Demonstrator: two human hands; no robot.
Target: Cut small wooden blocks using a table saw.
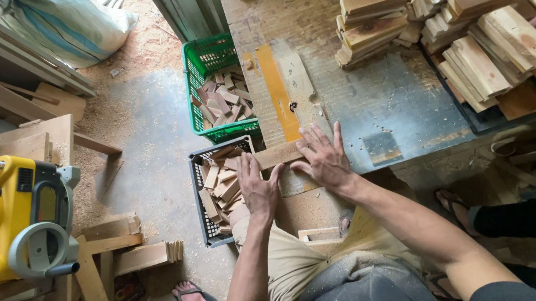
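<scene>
A short light wooden strip (275, 155) lies across the near edge of the worn saw table (394, 110). My left hand (257, 188) grips its left end from below, fingers wrapped around it. My right hand (323, 158) lies flat with fingers spread on the strip's right part and the table top. Just beyond the hands runs an orange guide strip (278, 95) with a pale wooden fence piece (298, 82) beside it.
A black crate (199, 197) and a green crate (194, 69) of wood offcuts stand left of the table. Stacked wooden blocks (457, 30) fill the table's far right. A yellow machine (20, 212) sits at left. Another person's sandalled foot (451, 202) is at right.
</scene>
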